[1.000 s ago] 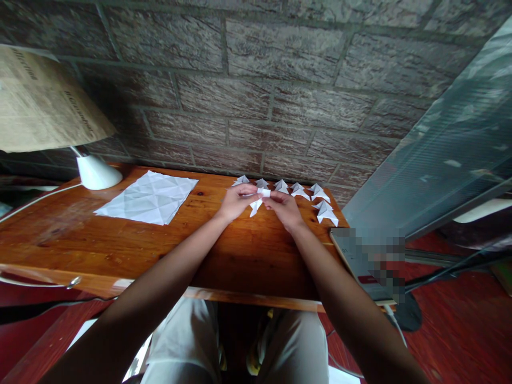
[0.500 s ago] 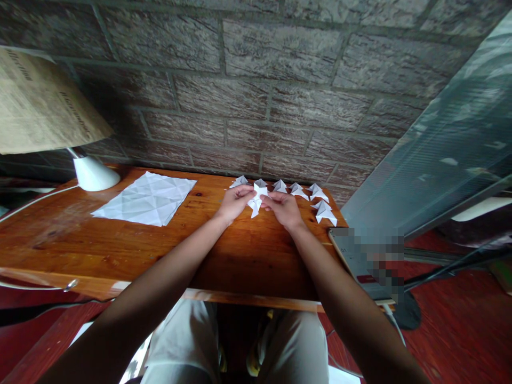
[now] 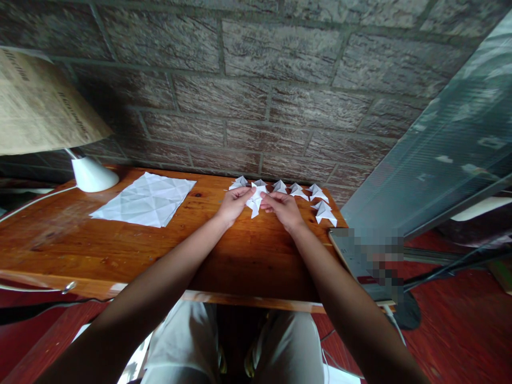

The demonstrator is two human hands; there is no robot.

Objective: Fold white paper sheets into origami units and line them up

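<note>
A small white folded paper piece [image 3: 255, 200] is held just above the wooden table, one pointed flap hanging down toward me. My left hand [image 3: 235, 204] pinches its left side between thumb and fingers. On its right side, my right hand [image 3: 283, 208] grips it the same way. Behind my hands stand several similar folded paper pieces [image 3: 279, 186] in a row near the wall. One more folded piece [image 3: 324, 212] sits in front of the row's right end. My fingers hide part of the paper's edges.
Creased white paper sheets [image 3: 148, 198] lie on the left of the wooden table [image 3: 224, 261]. Beyond them stands a lamp with a white base [image 3: 93, 175]. A tablet-like device [image 3: 352, 256], partly pixelated, lies at the right edge. A brick wall [image 3: 240, 101] rises behind.
The upper part of the folded paper has changed from a squarish top to a more pointed, spread shape. Both hands stay almost in place, still gripping it.
</note>
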